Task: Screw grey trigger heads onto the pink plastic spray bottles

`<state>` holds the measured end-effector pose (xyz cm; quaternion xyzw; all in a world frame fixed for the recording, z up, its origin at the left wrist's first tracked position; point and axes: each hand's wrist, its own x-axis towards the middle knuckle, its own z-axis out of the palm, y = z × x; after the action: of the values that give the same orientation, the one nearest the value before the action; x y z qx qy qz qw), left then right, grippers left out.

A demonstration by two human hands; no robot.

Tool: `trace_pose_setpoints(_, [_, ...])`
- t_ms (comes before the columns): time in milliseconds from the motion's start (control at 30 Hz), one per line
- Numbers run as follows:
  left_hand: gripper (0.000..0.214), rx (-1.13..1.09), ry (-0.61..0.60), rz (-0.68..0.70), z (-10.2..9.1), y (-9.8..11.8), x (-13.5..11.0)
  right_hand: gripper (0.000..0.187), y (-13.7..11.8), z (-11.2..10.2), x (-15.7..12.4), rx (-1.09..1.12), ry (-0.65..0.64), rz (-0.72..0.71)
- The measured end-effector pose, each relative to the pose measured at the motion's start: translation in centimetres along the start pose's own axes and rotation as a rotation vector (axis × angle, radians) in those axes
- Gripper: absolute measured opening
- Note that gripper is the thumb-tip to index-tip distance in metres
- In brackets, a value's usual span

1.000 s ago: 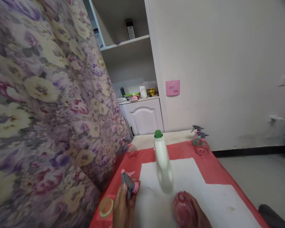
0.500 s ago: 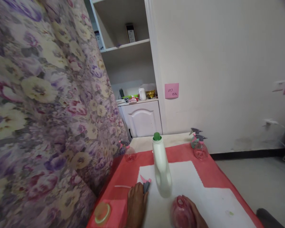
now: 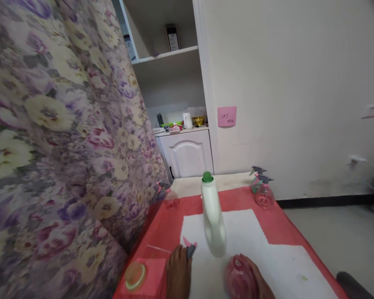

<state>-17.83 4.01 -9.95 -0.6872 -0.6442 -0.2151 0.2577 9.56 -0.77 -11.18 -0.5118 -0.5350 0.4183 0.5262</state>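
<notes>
A pink-and-grey spray-trigger head (image 3: 189,248) is held down on the white cloth (image 3: 246,236) by the left hand (image 3: 178,272), its thin tube (image 3: 158,248) lying over the red table cover (image 3: 277,226). An open-necked pink round bottle (image 3: 238,277) is gripped by the right hand (image 3: 258,279). A white green-capped bottle (image 3: 212,218) is seen upright just behind them.
</notes>
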Motion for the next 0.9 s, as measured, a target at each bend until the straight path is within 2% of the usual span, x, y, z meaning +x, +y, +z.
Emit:
trace_pose_setpoints(100, [0.027, 0.020, -0.027, -0.034, -0.1, 0.3, 0.0, 0.073, 0.3, 0.0, 0.0, -0.034, 0.024, -0.005])
trace_pose_setpoints(267, [0.031, 0.063, -0.098, -0.062, -0.9, 0.9, 0.1, 0.096, 0.1, -0.1, -0.1, -0.106, 0.011, -0.019])
trace_pose_setpoints(400, [0.038, 0.062, -0.092, -0.088, -1.1, 1.0, 0.1, 0.084, 0.1, -0.1, 0.0, -0.139, -0.007, -0.051])
trace_pose_setpoints(533, [0.040, 0.018, -0.062, -0.074, -0.6, 0.6, -0.1, 0.069, 0.3, 0.0, 0.2, -0.082, 0.004, -0.077])
trace_pose_setpoints(733, [0.039, -0.049, -0.062, -0.075, -0.1, 0.2, -0.1, 0.069, -0.6, 0.3, 0.0, 0.014, 0.025, -0.087])
trace_pose_setpoints(900, [0.041, -0.106, -0.083, -0.107, 0.5, 0.1, -0.2, 0.079, -2.3, -0.5, 0.3, 0.062, 0.013, -0.158])
